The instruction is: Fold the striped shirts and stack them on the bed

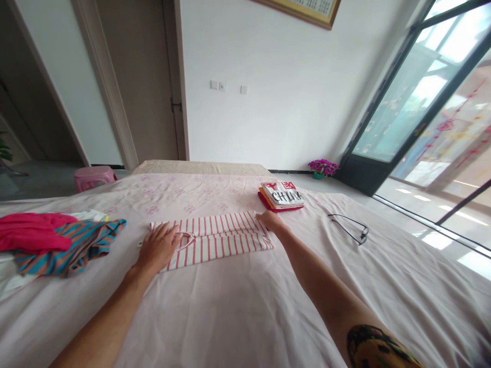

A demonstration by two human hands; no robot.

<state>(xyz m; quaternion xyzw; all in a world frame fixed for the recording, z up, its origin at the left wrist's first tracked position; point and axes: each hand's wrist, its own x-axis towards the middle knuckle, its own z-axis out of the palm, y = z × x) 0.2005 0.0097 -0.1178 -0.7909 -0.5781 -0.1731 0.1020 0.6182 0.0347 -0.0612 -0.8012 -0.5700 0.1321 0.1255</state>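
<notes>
A white shirt with red stripes [222, 237] lies folded into a long strip on the bed, its collar end to the left. My left hand [159, 248] rests flat beside the collar, fingers spread, pressing on the cloth and holding nothing. At the far right end of the strip, my right hand [271, 221] has its fingers curled onto the edge of the shirt; the fingertips are partly hidden. Just beyond that hand sits a small stack of folded clothes [283, 196], with a white "CHINA" piece on top and orange and red ones below.
Loose clothes, red [36, 232] and blue-brown striped [82, 245], lie heaped at the left. Black-framed glasses [362, 235] rest at the right on the pink bed sheet [230, 312]. A pink stool [94, 177] and purple flowers [322, 166] stand on the floor beyond.
</notes>
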